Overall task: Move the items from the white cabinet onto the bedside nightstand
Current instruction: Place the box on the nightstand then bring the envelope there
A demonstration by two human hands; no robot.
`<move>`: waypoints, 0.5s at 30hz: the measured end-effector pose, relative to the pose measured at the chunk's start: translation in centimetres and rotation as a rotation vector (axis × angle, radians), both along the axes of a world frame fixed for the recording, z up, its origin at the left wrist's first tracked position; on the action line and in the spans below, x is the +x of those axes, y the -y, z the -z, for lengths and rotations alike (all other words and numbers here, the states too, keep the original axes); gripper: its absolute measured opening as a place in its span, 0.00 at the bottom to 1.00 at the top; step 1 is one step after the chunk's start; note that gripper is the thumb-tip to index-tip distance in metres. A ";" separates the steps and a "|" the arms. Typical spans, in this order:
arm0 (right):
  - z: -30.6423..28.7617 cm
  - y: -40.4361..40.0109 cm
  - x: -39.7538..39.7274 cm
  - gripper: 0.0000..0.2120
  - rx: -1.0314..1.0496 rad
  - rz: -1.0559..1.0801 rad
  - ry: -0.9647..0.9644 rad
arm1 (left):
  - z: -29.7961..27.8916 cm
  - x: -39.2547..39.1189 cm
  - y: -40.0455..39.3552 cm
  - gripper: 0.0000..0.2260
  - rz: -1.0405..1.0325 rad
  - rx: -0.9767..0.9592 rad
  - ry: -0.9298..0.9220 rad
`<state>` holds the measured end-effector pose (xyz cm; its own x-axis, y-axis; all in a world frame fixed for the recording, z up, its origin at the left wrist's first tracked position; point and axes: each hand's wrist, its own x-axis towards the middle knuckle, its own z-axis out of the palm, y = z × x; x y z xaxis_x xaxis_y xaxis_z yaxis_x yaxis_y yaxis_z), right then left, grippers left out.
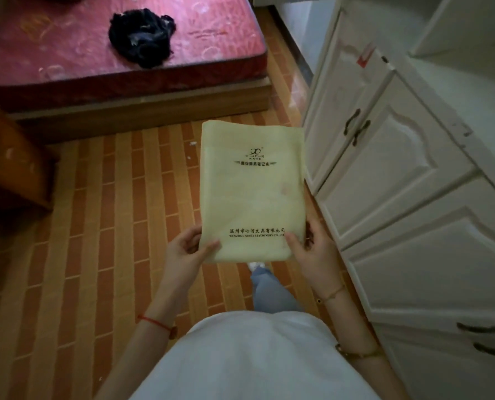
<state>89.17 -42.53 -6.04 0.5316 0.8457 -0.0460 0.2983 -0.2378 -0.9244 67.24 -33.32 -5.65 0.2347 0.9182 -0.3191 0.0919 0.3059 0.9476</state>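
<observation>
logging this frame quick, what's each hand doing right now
Left hand: holding the yellow notebook by its lower left corner.
Right hand: holding the same notebook by its lower right corner.

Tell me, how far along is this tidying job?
Partway, it seems. The yellow notebook is off the white cabinet, gripped at its bottom corners by the left hand and right hand above the floor. It still has to reach the wooden nightstand at the left by the bed. Whether more items remain cannot be seen.
</observation>
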 end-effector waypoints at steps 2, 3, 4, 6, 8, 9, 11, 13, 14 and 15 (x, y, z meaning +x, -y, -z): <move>0.0 -4.0 1.6 0.25 0.001 -0.057 -0.001 | 0.1 0.9 -2.9 0.12 -0.043 0.001 0.005; -0.1 -6.1 2.4 0.24 0.004 -0.086 0.005 | 0.0 1.4 -4.4 0.13 -0.067 0.003 0.008; -0.3 -8.2 3.2 0.22 0.013 -0.119 0.016 | -0.2 2.0 -5.9 0.13 -0.087 0.008 0.013; -0.9 -12.4 4.8 0.18 0.028 -0.182 0.043 | -0.7 3.2 -8.9 0.12 -0.122 0.015 0.017; -1.4 -16.5 6.2 0.17 0.033 -0.230 0.047 | -1.2 4.3 -11.9 0.12 -0.164 0.031 0.016; -1.7 -18.4 6.8 0.17 0.034 -0.257 0.049 | -1.3 4.8 -13.3 0.12 -0.188 0.038 0.014; -2.2 -22.3 7.6 0.18 0.043 -0.319 0.062 | -1.6 5.5 -15.9 0.13 -0.248 0.050 0.014; -2.4 -26.1 7.9 0.18 0.051 -0.380 0.039 | -1.6 5.8 -18.2 0.14 -0.317 0.057 0.017; -2.4 -27.9 7.9 0.19 0.057 -0.416 0.028 | -1.5 5.7 -19.3 0.14 -0.352 0.059 0.018; -2.4 -29.7 7.8 0.18 0.062 -0.450 0.034 | -1.5 5.6 -20.3 0.14 -0.389 0.059 0.018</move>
